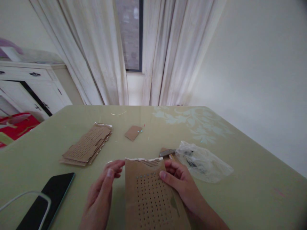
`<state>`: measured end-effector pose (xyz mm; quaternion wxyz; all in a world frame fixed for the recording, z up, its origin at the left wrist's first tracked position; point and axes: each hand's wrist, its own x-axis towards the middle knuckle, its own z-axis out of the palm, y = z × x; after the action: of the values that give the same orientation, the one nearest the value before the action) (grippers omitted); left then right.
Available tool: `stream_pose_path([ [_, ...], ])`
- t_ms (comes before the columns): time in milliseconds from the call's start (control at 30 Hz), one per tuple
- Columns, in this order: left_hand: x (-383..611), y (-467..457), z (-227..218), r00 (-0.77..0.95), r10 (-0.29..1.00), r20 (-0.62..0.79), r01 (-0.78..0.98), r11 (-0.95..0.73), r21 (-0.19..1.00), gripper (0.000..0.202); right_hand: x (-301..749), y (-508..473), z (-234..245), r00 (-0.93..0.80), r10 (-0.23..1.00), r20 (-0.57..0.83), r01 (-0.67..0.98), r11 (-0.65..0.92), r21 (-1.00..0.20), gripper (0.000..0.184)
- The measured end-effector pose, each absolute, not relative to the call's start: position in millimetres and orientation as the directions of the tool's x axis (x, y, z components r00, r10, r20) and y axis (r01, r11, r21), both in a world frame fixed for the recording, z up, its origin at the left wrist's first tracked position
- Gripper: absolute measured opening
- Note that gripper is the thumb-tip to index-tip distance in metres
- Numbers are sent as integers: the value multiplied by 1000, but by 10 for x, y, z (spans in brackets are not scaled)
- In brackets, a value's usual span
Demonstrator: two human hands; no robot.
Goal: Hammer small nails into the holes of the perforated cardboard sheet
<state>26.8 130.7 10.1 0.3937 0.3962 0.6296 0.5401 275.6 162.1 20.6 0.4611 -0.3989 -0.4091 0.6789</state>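
Observation:
A brown cardboard sheet (131, 191) with rows of small holes stands in front of me, its torn upper edge showing white and corrugated ridges. My right hand (183, 183) grips its right edge, thumb on the near face and fingers behind. At the left edge, my left hand (99, 190) is open, thumb apart from the fingers; the fingertips reach the upper left corner, and whether they touch it I cannot tell. Similar punched sheets lie in a stack (86, 143) at the left. The held sheet's lower end runs out of view.
A clear plastic bag (211, 164) with dark bits inside lies right of the sheet, beside a grey cutter-like tool (167, 152). A small cardboard piece (133, 133) rests farther back. A black tablet-like device (51, 195) with a white cable (28, 192) occupies the left front.

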Motion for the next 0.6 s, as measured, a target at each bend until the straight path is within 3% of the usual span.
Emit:
stream_pose_path([
  [100,26,1507,146,-440,898,29,267,100,959,58,2754,1647,182,-209,956,-206,-329,-267,-906,36],
  [200,-160,1618,89,-310,948,67,517,109,849,54,2768,1661,123,-224,945,-240,-271,-297,-916,40],
  [300,-208,1615,-18,-171,983,72,744,81,663,45,2793,1674,58,-198,953,-232,-166,-265,-950,47],
  [400,-173,1583,-89,-120,991,54,821,68,567,38,2803,1683,54,-183,958,-220,-78,-238,-968,49],
  [600,-146,1618,-152,-62,998,-16,854,61,517,24,2773,1679,136,-159,963,-217,-3,-220,-976,46],
])
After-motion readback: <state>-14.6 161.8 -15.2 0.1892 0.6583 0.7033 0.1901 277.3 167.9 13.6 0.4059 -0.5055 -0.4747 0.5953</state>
